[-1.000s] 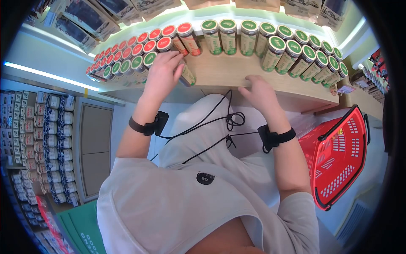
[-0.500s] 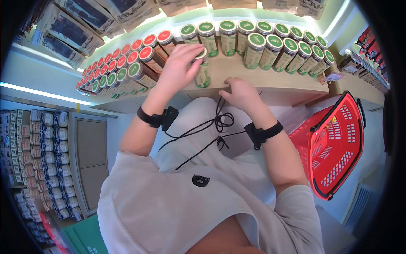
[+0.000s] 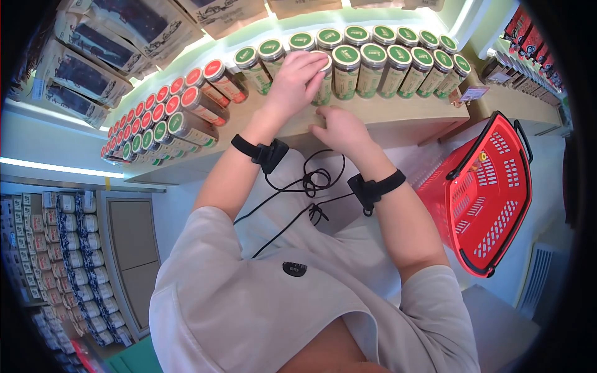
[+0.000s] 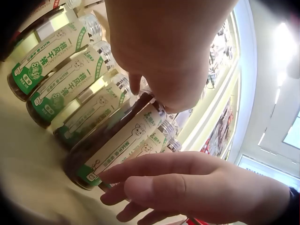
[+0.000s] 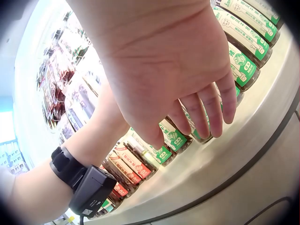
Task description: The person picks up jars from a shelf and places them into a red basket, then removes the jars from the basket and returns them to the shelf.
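Note:
My left hand (image 3: 293, 84) holds a clear jar (image 3: 322, 87) with a green lid and a green-and-cream label by its top. This jar stands at the left end of the front row of green-lidded jars (image 3: 371, 71) on the wooden shelf (image 3: 261, 127). The left wrist view shows the left fingers at the neck of the jar (image 4: 117, 140), which leans in that tilted picture. Just in front of it, near the shelf's front edge, is my right hand (image 3: 342, 129), its fingers loosely extended and holding nothing. In the right wrist view those fingers (image 5: 206, 110) overlap the jars behind.
Left along the shelf stand red-lidded jars (image 3: 199, 102) with several green-lidded ones (image 3: 189, 127) in front. Paper bags (image 3: 224, 13) line the back. To the right is a red shopping basket (image 3: 491, 199); black cables (image 3: 317, 180) hang near my lap.
My left hand has carried the green-lidded jar rightward from beside the red-lidded group to the front row of green-lidded jars. The head view has turned right; my right hand stays near the shelf edge.

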`<state>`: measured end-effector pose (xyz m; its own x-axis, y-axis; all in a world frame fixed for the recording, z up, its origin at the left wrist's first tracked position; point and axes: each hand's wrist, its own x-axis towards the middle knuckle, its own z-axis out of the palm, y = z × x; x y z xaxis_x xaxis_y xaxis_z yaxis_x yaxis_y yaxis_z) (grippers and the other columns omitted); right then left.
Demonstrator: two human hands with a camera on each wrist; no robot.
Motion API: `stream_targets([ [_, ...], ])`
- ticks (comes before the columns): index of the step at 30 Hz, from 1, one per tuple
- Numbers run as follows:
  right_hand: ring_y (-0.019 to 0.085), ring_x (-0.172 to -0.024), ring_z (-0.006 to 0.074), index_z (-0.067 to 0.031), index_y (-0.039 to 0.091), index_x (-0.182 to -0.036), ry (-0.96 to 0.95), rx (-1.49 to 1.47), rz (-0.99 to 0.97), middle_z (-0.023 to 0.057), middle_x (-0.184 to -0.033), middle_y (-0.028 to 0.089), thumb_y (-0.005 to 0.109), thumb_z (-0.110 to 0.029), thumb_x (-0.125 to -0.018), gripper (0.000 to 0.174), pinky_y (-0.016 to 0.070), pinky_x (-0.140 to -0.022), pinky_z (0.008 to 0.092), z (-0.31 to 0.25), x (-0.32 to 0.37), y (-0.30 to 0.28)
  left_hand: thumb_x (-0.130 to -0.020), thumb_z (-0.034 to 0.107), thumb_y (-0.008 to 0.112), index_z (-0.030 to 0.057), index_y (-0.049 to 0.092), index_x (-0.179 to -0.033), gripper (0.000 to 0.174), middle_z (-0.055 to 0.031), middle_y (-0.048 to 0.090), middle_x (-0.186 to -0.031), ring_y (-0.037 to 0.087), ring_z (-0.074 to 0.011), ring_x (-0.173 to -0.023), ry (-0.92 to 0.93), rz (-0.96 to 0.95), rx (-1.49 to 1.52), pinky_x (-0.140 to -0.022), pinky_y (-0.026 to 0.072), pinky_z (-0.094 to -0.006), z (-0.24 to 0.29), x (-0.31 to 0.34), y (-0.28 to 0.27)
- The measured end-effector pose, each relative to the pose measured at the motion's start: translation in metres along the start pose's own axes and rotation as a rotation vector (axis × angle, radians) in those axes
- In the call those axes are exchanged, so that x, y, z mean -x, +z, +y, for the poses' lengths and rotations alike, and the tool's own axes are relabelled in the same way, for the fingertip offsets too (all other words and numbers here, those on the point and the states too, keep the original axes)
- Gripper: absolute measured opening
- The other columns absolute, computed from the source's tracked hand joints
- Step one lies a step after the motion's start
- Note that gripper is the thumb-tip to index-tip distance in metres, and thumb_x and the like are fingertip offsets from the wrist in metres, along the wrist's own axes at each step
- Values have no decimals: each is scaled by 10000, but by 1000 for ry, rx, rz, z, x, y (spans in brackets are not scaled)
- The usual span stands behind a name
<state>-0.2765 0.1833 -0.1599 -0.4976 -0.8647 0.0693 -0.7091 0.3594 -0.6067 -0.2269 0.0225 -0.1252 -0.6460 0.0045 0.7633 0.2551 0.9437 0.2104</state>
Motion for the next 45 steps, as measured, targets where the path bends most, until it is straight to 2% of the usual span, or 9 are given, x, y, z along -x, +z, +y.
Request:
stream_targets([
  [13,668,-948,362,6,667,-978,-17,52,-5,212,-989,682,655,-306,-833,344,539,-834,465,6,-1,0,-820,25,683,-3,696,-1080,262,-113,679,-1143,613,-302,-1046,12,109,-20,-915,489,-380,-8,1,7],
  [22,664,-970,363,2,669,-1023,1,64,-55,210,-1023,682,643,-314,-841,366,535,-849,463,4,-2,-2,-808,52,683,14,676,-1123,317,-132,658,-1187,603,-319,-1099,-3,66,-53,-970,472,-403,-9,5,3],
  [26,656,-993,365,-5,669,-1089,9,52,-79,206,-1065,677,649,-326,-843,405,527,-865,457,1,0,-6,-804,99,700,34,657,-1164,368,-136,624,-1246,579,-333,-1144,-40,63,-208,-996,454,-422,10,15,-36],
  [32,643,-1022,368,-2,660,-1136,25,57,-92,213,-1099,665,657,-329,-848,436,519,-878,445,0,-3,-6,-825,153,696,30,641,-1199,398,-160,602,-1221,560,-346,-1126,-490,54,-700,-958,451,-434,14,70,-154],
  [36,640,-1022,368,-11,661,-1134,-18,25,-76,207,-1098,666,671,-317,-840,425,517,-872,444,5,-8,5,-857,322,707,52,666,-1192,432,-144,594,-1256,547,-336,-1156,-697,-44,-1086,-953,432,-469,4,112,-193],
  [37,640,-1022,368,-11,661,-1134,-29,26,-78,207,-1098,666,671,-317,-840,425,517,-872,444,4,-9,4,-851,401,709,63,676,-1191,481,-147,588,-1273,540,-337,-1170,-706,-90,-1116,-953,423,-483,3,120,-195],
  [41,641,-1015,368,-19,662,-1123,-15,0,-97,193,-1103,668,671,-310,-842,404,516,-871,440,4,-7,2,-822,411,739,76,680,-1130,458,-134,597,-1274,544,-331,-1166,-641,-78,-1130,-945,424,-484,12,133,-189],
  [43,641,-1013,367,-20,662,-1119,-8,-7,-87,191,-1105,668,670,-309,-844,400,516,-871,438,6,-7,0,-789,401,776,78,650,-1010,412,-116,631,-1176,565,-326,-1109,-622,73,-1036,-915,426,-496,12,136,-181],
  [45,640,-1014,365,-19,662,-1122,-8,1,-91,191,-1108,667,668,-309,-845,401,516,-871,435,5,-7,0,-775,388,790,77,618,-968,405,-111,637,-1116,577,-324,-1063,-676,59,-1004,-878,441,-479,15,137,-179],
])
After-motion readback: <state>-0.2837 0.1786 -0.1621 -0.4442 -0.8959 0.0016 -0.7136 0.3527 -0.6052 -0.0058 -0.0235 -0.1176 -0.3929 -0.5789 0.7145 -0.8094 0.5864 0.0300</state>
